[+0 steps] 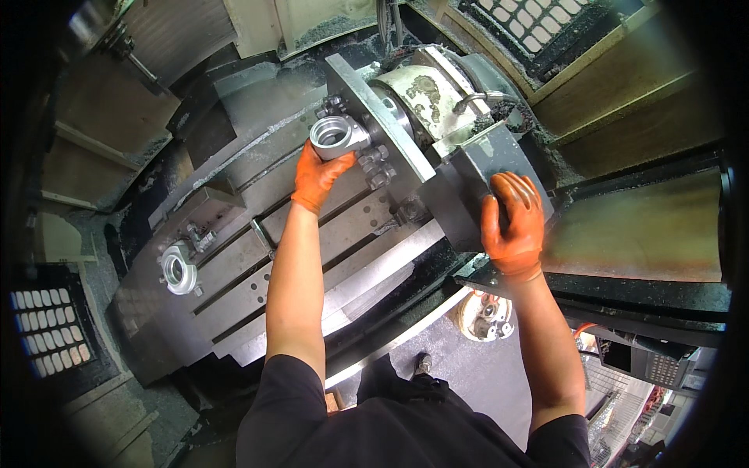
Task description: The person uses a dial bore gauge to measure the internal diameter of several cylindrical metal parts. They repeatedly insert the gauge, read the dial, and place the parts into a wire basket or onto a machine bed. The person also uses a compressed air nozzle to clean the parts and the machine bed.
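My left hand (pixel 317 175), in an orange glove, is closed around the lower side of a silvery, ring-mouthed metal casting (pixel 331 136). That casting sits against an upright metal plate (pixel 380 117) and its bolted clamps (pixel 378 165). I cannot tell whether it is fastened there. My right hand (pixel 515 222), gloved likewise, lies with its fingers stretched on a dark grey box-shaped housing (pixel 468 195) at the plate's near end. A similar ring-shaped casting (pixel 179 269) stands apart at the left end of the slotted machine table (pixel 257 312), next to a clamp block (pixel 214 209).
Behind the plate is a worn, white round machine unit (pixel 425 93) with a hose fitting. Chip-strewn enclosure walls (pixel 624 101) surround the table. At right are a sliding door panel (pixel 636 234) and a control keypad (pixel 665 366). A round container (pixel 484 316) of parts stands below, beyond the table's edge.
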